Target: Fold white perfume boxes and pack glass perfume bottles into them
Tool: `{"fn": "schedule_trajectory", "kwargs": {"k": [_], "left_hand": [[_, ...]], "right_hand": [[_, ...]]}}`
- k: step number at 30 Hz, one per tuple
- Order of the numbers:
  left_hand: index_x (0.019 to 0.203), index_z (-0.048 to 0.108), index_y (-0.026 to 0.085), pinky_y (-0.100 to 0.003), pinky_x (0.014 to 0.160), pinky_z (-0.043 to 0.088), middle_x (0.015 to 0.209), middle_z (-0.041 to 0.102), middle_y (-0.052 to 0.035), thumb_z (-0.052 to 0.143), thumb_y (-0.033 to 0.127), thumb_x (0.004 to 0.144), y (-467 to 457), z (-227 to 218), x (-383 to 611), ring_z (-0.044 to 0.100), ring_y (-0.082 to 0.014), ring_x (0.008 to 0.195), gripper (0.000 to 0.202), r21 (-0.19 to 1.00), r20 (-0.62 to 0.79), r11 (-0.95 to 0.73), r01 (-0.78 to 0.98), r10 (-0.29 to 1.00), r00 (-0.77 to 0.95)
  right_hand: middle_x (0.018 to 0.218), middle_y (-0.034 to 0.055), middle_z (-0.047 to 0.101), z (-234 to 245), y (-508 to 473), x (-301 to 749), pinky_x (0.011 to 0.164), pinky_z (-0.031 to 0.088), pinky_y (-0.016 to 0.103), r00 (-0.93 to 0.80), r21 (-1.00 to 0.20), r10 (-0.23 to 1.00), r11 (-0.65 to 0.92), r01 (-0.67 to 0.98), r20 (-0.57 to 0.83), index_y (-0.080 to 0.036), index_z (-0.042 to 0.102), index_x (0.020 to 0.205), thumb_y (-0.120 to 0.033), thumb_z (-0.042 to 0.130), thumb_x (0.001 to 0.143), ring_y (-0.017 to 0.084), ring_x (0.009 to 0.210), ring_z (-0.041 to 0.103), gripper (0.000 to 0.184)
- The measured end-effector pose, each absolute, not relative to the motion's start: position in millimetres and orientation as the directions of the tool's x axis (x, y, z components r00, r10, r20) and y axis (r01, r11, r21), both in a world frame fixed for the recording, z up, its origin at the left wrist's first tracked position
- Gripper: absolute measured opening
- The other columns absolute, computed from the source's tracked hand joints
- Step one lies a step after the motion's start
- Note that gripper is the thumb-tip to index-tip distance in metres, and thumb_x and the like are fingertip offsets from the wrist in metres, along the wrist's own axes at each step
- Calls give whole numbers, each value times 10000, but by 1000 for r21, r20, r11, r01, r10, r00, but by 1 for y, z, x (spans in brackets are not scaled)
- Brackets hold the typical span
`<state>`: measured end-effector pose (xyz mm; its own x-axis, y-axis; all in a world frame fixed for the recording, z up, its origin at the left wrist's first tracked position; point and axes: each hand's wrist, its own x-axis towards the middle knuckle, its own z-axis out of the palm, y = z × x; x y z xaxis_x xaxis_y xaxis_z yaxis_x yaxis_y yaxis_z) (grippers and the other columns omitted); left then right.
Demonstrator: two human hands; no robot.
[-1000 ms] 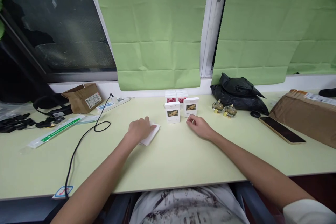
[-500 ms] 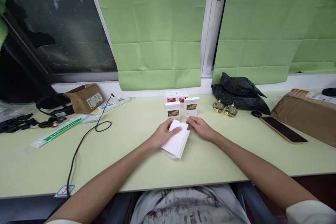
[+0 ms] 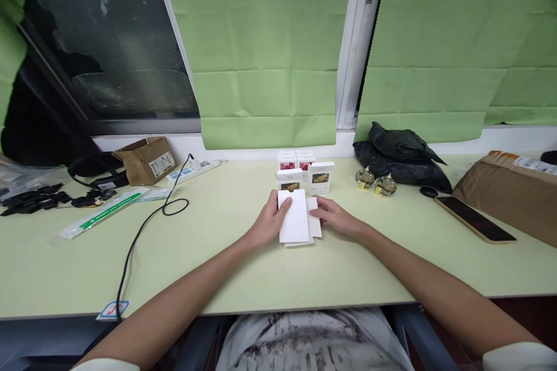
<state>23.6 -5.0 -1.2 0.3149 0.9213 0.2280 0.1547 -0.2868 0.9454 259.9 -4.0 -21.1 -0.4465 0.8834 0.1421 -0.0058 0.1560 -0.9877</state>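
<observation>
My left hand (image 3: 267, 224) grips the left edge of a small stack of flat white cards (image 3: 296, 221), lifted and tilted just above the pale green table (image 3: 217, 266). My right hand (image 3: 338, 219) touches the stack's right edge, fingers curled against the lower cards. Directly behind the cards stand several small white boxes (image 3: 319, 177) with pictures on their fronts, in two rows.
Two small glass bottles with gold caps (image 3: 374, 181) stand right of the boxes, before a black bag (image 3: 402, 153). A phone (image 3: 475, 218) and brown parcel (image 3: 509, 194) lie at right. A black cable (image 3: 143, 226), power strip (image 3: 189, 171), open brown box (image 3: 145, 159) and black clips (image 3: 35, 200) lie at left.
My left hand picked the white cards up from the table at left and brought them to the middle, turning them upright. My right hand moved in to meet their right edge.
</observation>
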Motion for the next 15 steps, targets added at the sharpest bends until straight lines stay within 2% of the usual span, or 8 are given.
{"fn": "schedule_trajectory", "kwargs": {"k": [2, 4, 7, 11, 13, 15], "left_hand": [[1154, 540, 212, -327, 845, 514, 1137, 654, -57, 538, 642, 989, -3, -2, 24, 609, -217, 1036, 461, 968, 198, -241, 68, 902, 383], [1220, 571, 215, -352, 920, 513, 1204, 663, -75, 554, 640, 983, -2, -1, 23, 609, -237, 1101, 487, 988, 143, -155, -11, 882, 449], [1274, 598, 226, -378, 968, 512, 1271, 667, -94, 588, 645, 963, 1, 1, 21, 614, -261, 1160, 521, 996, 56, -13, -86, 852, 520], [1311, 620, 224, -368, 945, 524, 1298, 662, -121, 603, 655, 951, 6, 5, 16, 615, -274, 1190, 561, 986, 16, 82, -146, 822, 569], [1340, 610, 229, -352, 906, 534, 1308, 657, -124, 591, 650, 961, 8, 5, 14, 620, -268, 1182, 567, 979, 5, 112, -169, 819, 573], [1340, 609, 225, -338, 863, 541, 1310, 654, -124, 577, 652, 969, 10, 5, 14, 629, -261, 1159, 567, 975, -1, 129, -183, 820, 573]], "right_hand": [[1144, 49, 734, -21, -3, 260, 888, 559, 391, -407, -989, 902, 147, -31, 147, -237, 660, 1175, -394, 711, 901, 239, 982, 680, 321], [1188, 54, 730, -22, -2, 260, 957, 543, 418, -377, -988, 913, 149, -41, 153, -233, 656, 1178, -379, 717, 889, 259, 1062, 675, 330], [1127, 60, 736, -22, -1, 260, 856, 566, 381, -359, -987, 919, 159, -33, 161, -227, 617, 1162, -403, 730, 877, 263, 1029, 687, 353], [1034, 32, 718, -20, -3, 260, 628, 536, 295, -337, -984, 925, 172, -46, 177, -276, 460, 1244, -481, 751, 862, 210, 795, 690, 523], [1074, 23, 697, -16, -5, 261, 598, 521, 280, -305, -976, 927, 211, -60, 219, -320, 381, 1281, -506, 753, 865, 189, 750, 676, 588], [1054, 11, 672, -10, -7, 261, 599, 497, 267, -299, -961, 915, 274, -28, 269, -320, 415, 1242, -523, 727, 889, 170, 726, 644, 512]]}}
